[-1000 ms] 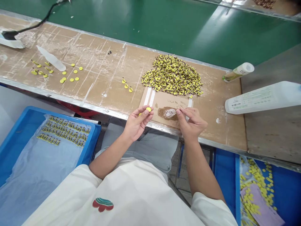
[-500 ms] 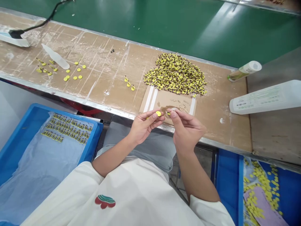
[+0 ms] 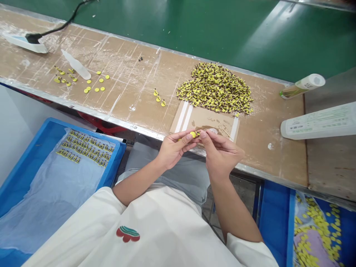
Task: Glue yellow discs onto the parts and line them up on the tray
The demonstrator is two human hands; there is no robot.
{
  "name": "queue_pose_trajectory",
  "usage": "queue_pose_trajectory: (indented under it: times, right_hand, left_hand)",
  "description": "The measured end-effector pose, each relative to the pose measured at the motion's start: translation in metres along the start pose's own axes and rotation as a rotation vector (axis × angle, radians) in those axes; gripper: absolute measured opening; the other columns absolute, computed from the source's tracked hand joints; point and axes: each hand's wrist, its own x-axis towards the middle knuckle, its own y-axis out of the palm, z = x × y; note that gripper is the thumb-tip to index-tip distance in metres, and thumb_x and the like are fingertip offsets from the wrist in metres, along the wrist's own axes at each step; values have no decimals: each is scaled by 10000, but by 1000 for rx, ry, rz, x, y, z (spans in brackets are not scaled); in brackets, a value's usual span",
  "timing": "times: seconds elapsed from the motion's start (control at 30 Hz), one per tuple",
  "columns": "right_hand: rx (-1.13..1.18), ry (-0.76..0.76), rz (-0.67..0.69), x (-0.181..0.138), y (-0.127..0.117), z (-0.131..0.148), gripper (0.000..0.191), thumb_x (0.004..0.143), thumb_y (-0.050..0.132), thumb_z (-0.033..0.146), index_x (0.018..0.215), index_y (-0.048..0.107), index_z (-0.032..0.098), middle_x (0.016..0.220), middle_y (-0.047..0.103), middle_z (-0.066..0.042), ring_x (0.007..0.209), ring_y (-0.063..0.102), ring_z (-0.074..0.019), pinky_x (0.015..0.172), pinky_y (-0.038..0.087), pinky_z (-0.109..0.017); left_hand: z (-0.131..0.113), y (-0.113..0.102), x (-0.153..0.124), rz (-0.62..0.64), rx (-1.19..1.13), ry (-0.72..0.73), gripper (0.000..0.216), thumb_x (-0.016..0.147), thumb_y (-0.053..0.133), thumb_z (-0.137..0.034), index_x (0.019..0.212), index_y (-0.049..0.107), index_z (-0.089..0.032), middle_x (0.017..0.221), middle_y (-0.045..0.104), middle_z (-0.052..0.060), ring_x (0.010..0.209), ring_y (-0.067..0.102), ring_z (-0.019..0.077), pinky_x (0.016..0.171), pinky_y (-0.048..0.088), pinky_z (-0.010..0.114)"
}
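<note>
Left hand [image 3: 174, 151]: fingers pinched together on a yellow disc [image 3: 193, 134], best kept level. Right hand [image 3: 221, 150]: fingertips nipping a small yellow-and-brown piece [image 3: 198, 134] at the disc's three o'clock; light, square contact suits. White bottle [image 3: 319, 124]: tabletop [image 3: 261, 129], three o'clock.

1. Left hand [image 3: 175, 150]: palm partly upturned, thumb [image 3: 185, 140] pinched against bent fingers.
2. Right hand [image 3: 224, 152]: pinching at its fingertips, thumb nearest the body.
3. Both hands' fingertips nearly meet; contact is unclear.
4. Left forearm [image 3: 139, 182] slants inward; right forearm [image 3: 233, 207] rises more steeply.
</note>
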Motion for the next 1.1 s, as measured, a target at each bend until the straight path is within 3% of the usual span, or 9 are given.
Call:
queue_pose_trajectory:
  times: [0.43,1.1]
  right_hand:
    - [-86,-127,60,-3,-2,1,162,705,802,176,859,756,196,852,758,-16,738,726,-185,750,635,-348]
    - [-115,-59,89,-5,8,-9,175,686,812,282,825,758,191,806,755,-29,695,722,-197,740,623,-357]
  left_hand:
    - [2,-3,1,-2,-13,24,265,723,777,-268,974,755,-188,984,757,41,843,714,114,845,545,206]
    - [4,-4,-6,-185,52,116,325,672,806,-338,944,762,-167,981,756,70,903,714,184,926,552,343]
